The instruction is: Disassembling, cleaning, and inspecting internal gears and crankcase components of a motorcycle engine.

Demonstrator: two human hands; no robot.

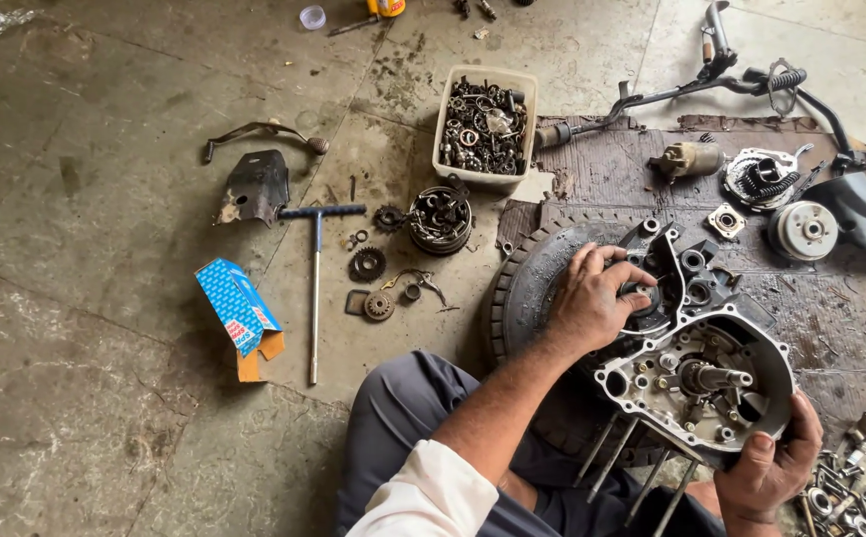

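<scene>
A grey metal engine crankcase (711,348) with a shaft sticking up and long studs at its near end rests on an old tyre (527,283). My left hand (592,298) presses down on the dark far half of the case, fingers curled over a round part there. My right hand (771,467) grips the near right rim of the crankcase. My knee in grey trousers (403,408) is just left of the case.
A white plastic tub (485,124) full of small parts, a clutch drum (440,219), gears (366,264), a T-handle wrench (315,288) and a blue carton (237,308) lie on the concrete floor. Covers, a kick lever (672,91) and bolts (841,492) lie to the right.
</scene>
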